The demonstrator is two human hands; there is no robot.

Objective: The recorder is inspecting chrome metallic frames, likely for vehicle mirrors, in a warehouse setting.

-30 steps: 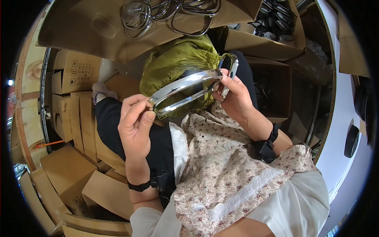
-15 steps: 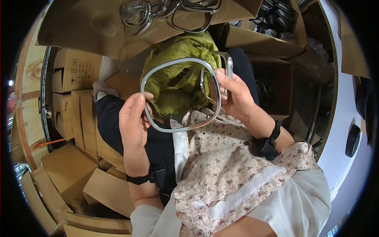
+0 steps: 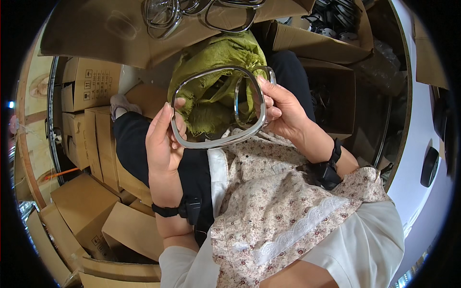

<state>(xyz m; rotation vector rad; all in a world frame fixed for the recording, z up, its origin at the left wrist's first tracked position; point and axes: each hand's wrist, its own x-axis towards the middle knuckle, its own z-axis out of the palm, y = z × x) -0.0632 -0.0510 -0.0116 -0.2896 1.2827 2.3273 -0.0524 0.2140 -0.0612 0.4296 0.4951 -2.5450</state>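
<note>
Storage corner, brown cardboard cartons [image 3: 86,194] stacked on left side, prob. to save floor space. More chrome frames [image 3: 178,23] lie on brown cardboard up front, prob. kept w/in reach.

Obs.: shiny rounded-square chrome frame [image 3: 225,141] held b/w hands, in front of olive-green woven sack [image 3: 218,53]. Hands apart: left hand [image 3: 163,139] pinches left edge, right hand [image 3: 284,108] grips right edge, prob. for steadiness w/ the opening unobstructed. Second chrome frame [image 3: 236,101] behind, appx. at right fingers; whether gripped too, cannot tell.
</note>
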